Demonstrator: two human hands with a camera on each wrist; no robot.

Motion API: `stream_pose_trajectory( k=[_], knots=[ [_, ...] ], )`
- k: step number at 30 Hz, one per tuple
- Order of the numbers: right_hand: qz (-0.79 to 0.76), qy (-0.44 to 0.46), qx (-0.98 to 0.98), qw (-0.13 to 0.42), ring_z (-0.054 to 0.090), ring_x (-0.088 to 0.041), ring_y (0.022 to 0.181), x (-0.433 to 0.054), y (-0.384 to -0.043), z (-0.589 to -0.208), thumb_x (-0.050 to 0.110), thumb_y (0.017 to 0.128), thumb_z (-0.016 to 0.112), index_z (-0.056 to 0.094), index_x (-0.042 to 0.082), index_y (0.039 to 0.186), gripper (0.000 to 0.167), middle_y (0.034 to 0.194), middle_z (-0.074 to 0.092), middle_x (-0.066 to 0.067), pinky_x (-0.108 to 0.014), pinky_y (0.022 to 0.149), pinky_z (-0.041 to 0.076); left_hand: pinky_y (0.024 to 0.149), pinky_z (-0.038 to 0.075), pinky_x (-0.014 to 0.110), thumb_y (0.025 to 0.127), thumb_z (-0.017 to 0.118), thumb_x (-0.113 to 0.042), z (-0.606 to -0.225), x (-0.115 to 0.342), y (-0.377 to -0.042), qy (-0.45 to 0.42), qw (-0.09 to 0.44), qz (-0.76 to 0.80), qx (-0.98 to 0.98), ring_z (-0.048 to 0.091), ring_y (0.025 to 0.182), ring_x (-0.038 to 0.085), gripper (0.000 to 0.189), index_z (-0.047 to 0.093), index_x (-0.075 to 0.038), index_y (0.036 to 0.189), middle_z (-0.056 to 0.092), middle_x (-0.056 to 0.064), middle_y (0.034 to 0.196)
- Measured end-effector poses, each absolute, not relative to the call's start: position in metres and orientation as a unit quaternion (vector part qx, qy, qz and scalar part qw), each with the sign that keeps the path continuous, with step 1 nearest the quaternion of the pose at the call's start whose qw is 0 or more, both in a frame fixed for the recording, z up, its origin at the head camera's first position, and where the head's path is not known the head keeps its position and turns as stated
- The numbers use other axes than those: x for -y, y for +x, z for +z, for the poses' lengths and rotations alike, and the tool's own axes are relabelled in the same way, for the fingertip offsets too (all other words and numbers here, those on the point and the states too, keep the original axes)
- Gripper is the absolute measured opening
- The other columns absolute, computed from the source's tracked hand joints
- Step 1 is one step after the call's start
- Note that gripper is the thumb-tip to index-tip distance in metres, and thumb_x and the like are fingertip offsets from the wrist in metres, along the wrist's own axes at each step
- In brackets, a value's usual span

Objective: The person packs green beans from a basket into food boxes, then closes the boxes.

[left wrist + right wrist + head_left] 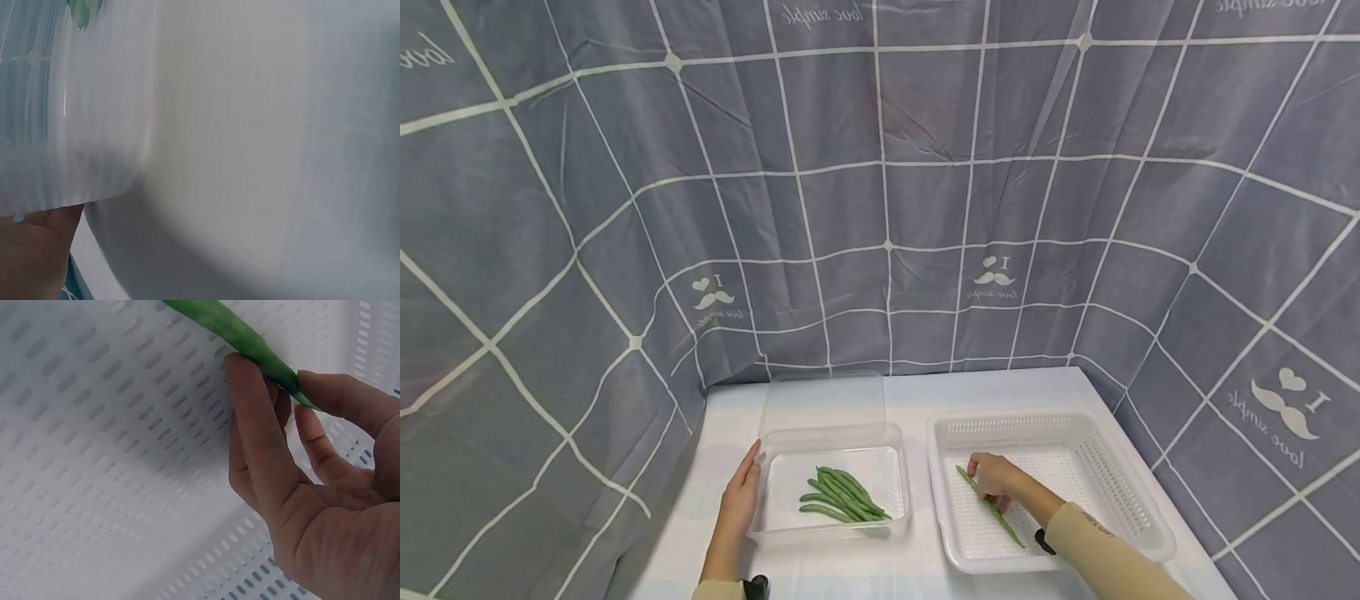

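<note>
Inside the white perforated basket [1120,525] on the right, my right hand [996,479] pinches a single green bean [1011,532]. In the right wrist view, thumb and fingertips meet near one end of that bean [240,336], and the rest of it extends away from the hand. My left hand [743,496] rests with straight fingers along the left wall of a clear plastic container [904,467]. Several green beans [842,493] lie in a loose bundle on the container's floor. Low in the left wrist view, part of the left hand [34,256] shows beside the container wall.
A clear flat lid [827,398] lies behind the container on the white table covering [917,567]. Grey checked curtains [925,208] enclose the table at the back and both sides. The basket's raised walls surround the right hand.
</note>
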State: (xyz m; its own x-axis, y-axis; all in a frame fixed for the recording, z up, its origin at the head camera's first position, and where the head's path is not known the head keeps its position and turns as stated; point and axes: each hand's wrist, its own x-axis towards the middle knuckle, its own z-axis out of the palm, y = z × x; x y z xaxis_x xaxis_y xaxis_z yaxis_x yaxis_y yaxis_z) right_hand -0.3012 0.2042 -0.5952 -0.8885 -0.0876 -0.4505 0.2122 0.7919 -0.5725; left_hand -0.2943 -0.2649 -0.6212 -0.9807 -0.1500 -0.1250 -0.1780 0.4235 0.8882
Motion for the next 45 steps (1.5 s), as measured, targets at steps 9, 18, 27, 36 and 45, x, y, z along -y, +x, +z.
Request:
stream_pose_trajectory(
  k=[9,18,27,36,45],
  knots=[
    [-0.378,0.048,-0.889,0.253,0.066,-0.020,0.065,-0.212,-0.298,-0.588,-0.012,0.085,0.066,0.066,0.006,0.114,0.035,0.077,0.068,-0.014,-0.035,0.055,0.065,0.130,0.017,0.071,0.117,0.030,-0.032,-0.624,0.265,-0.296,-0.096,0.012,0.530,-0.843,0.019,0.162,0.051,0.053,0.028,-0.022,0.170,0.024,0.022,0.175],
    [-0.466,0.070,-0.842,0.263,0.061,-0.015,0.068,-0.220,-0.304,-0.575,-0.005,0.085,0.066,0.065,0.004,0.127,0.043,0.078,0.063,-0.006,-0.027,0.055,0.062,0.130,0.017,0.071,0.117,0.031,-0.031,-0.623,0.265,-0.295,-0.099,0.014,0.530,-0.842,0.020,0.161,0.051,0.053,0.028,-0.022,0.170,0.024,0.023,0.175],
    [-0.559,0.045,-0.778,0.285,0.066,-0.014,0.077,-0.226,-0.309,-0.562,0.000,0.090,0.065,0.055,-0.002,0.140,0.052,0.094,0.066,-0.010,-0.025,0.058,0.064,0.130,0.018,0.071,0.117,0.031,-0.031,-0.624,0.266,-0.296,-0.095,0.007,0.528,-0.844,0.020,0.161,0.052,0.053,0.029,-0.021,0.169,0.025,0.023,0.174],
    [-0.643,0.006,-0.705,0.301,0.071,-0.015,0.089,-0.222,-0.317,-0.550,0.003,0.096,0.065,0.046,-0.004,0.147,0.055,0.103,0.069,-0.005,-0.031,0.071,0.067,0.130,0.017,0.072,0.118,0.030,-0.032,-0.622,0.264,-0.292,-0.101,0.013,0.529,-0.842,0.019,0.161,0.051,0.053,0.027,-0.023,0.170,0.023,0.022,0.175],
    [-0.683,-0.013,-0.660,0.312,0.070,-0.017,0.097,-0.205,-0.324,-0.539,0.003,0.100,0.062,0.044,-0.001,0.150,0.053,0.111,0.068,-0.006,-0.031,0.077,0.067,0.130,0.017,0.072,0.117,0.030,-0.033,-0.622,0.263,-0.292,-0.104,0.013,0.528,-0.843,0.020,0.161,0.051,0.054,0.028,-0.022,0.170,0.023,0.022,0.175]
  ],
)
